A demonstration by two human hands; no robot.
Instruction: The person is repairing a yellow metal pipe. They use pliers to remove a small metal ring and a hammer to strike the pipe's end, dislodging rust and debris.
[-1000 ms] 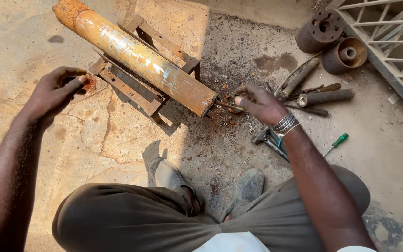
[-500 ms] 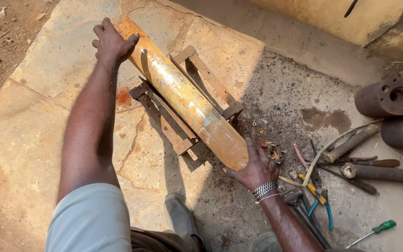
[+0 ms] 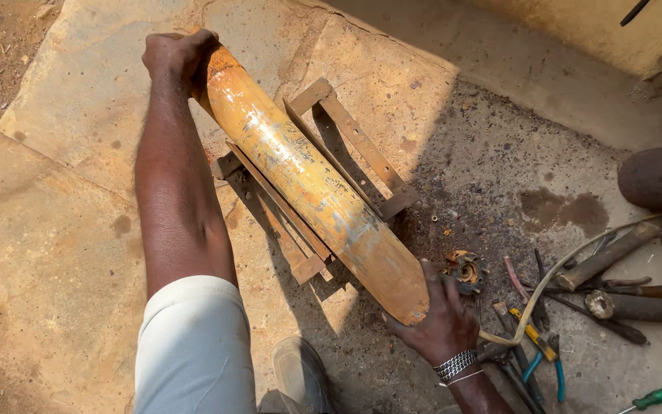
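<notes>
At the bottom edge of the frame a grey shoe (image 3: 300, 376) stands on the stone floor (image 3: 47, 253), beside a white sleeve (image 3: 193, 345) at lower left. Just right of it, low in the frame, the right hand (image 3: 442, 318), a metal bracelet (image 3: 456, 365) at its wrist, is closed around the near, rusty end of a long yellow-orange metal cylinder (image 3: 308, 180). The cylinder runs diagonally from lower centre toward the upper left, lying on a rusty steel frame (image 3: 346, 153) of flat bars. To the right of the right hand, in the lower right of the frame, a small rusty gear-like part (image 3: 465, 270) lies on dark, oily ground, near a scatter of pliers (image 3: 538, 349), rods and a pale hose (image 3: 553, 276); a green-handled screwdriver (image 3: 653, 399) sits at the bottom right corner. Farther up, at the right edge, two dark cylindrical castings (image 3: 660, 180) lie together. At the upper left, the left hand (image 3: 178, 57) grips the cylinder's far end, fingers curled over it.
</notes>
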